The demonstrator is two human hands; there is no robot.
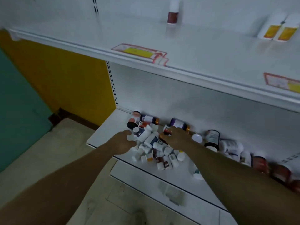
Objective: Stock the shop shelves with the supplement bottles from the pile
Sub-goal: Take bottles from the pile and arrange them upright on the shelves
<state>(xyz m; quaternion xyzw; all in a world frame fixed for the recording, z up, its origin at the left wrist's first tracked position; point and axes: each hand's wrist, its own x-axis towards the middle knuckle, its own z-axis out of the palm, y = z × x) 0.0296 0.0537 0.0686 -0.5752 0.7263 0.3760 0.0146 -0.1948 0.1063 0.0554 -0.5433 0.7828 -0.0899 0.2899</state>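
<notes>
Pile of supplement bottles (152,143) lay on the bottom shelf (103,133), mostly on their sides, heaped against the back panel (211,111). Mixed sizes: white bottles, dark ones, a few with orange caps. More bottles trailed off to the right along the back of the same shelf.

Both hands were down in the pile.

Left hand (123,141) sat at the pile's left edge, fingers curled round a small white bottle (130,137); only a bit of it showed past the fingers. Just right of that grip lay a white bottle with a dark blue label (142,133), apparently touching the knuckles, though motion blur made contact unclear.

Right hand (177,138) was on the upper middle of the pile, fingers curled over a dark bottle with an orange cap (165,134). Looked like a grasp, cap end poking out to the left of the fingers. Directly behind this hand, a purple bottle with a white label (178,123) lay against the back panel. To its right, a white cap (197,138) and then a big dark bottle (211,138).

Well above both grips, the upper shelf (194,51) held three upright bottles: one white with a red-brown label (173,13), and a pair of white ones with yellow labels (279,29) touching each other, far right. Red-and-yellow price tags (139,51) lay flat near that shelf's front edge.

Left of the left hand: yellow wall (56,75), teal panel (19,103), tiled floor (56,151) below.
</notes>
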